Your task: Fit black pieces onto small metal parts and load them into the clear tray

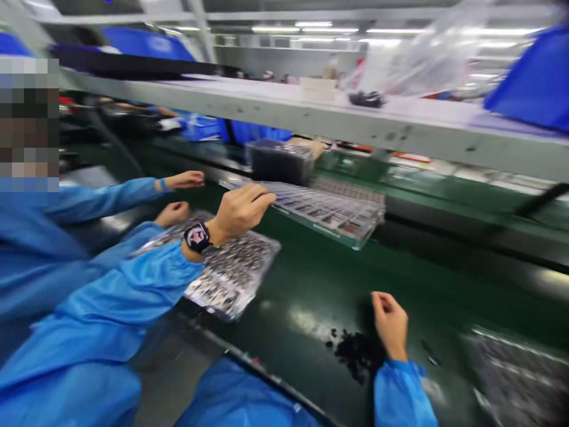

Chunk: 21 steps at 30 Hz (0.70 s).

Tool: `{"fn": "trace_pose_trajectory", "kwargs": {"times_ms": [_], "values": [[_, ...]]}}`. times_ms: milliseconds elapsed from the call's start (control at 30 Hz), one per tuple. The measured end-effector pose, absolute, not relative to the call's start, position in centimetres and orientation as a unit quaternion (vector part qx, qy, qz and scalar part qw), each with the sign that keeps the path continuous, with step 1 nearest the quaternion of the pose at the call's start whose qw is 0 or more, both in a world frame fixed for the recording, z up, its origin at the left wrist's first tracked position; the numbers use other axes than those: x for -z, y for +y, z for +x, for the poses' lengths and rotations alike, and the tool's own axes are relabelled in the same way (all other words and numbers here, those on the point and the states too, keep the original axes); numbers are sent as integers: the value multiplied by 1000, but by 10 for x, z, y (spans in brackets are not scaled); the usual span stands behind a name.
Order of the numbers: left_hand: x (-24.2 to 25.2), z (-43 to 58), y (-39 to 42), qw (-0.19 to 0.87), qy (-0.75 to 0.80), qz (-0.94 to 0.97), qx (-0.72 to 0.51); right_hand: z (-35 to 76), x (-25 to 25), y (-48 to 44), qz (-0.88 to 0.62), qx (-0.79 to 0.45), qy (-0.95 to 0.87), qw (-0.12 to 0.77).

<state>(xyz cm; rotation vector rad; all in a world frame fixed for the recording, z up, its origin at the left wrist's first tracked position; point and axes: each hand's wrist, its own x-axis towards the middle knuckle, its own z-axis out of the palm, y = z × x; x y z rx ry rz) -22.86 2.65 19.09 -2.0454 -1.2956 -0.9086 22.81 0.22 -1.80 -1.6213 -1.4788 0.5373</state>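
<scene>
My left hand (244, 207), with a watch on its wrist, reaches across to a clear compartment tray (329, 214). Its thumb and fingers are pinched at the tray's near edge; whether they grip the tray or a small part is unclear. Closer to me, my right hand (392, 326) hovers low over the green work surface (306, 279), fingers curled together. Anything in that pinch is too small to make out. Beside it lies a loose pile of small black pieces (358, 353). Under my left forearm sits a tray filled with small metallic-looking parts (240, 267).
A co-worker's two hands (184, 179) are at work on the left, near the filled tray. At right lies another blurred clear tray (520, 373). Behind stands a dark stacked box (280, 161), under a long shelf (288, 110) holding blue bins (533, 83).
</scene>
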Motion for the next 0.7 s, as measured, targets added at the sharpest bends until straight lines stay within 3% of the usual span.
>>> {"fn": "trace_pose_trajectory", "kwargs": {"times_ms": [133, 233, 533, 700], "values": [[-177, -282, -86, 384, -528, -695, 300, 232, 19, 4, -637, -233, -595, 430], [-151, -317, -138, 397, -553, -656, 325, 226, 11, -3, -640, -247, -598, 414], [-39, -345, -167, 306, -642, -620, 333, 229, 13, -3, -666, -254, -595, 372], [-6, -336, -176, 202, -697, -615, 308, 242, 34, 0, -688, -266, -584, 339]]}}
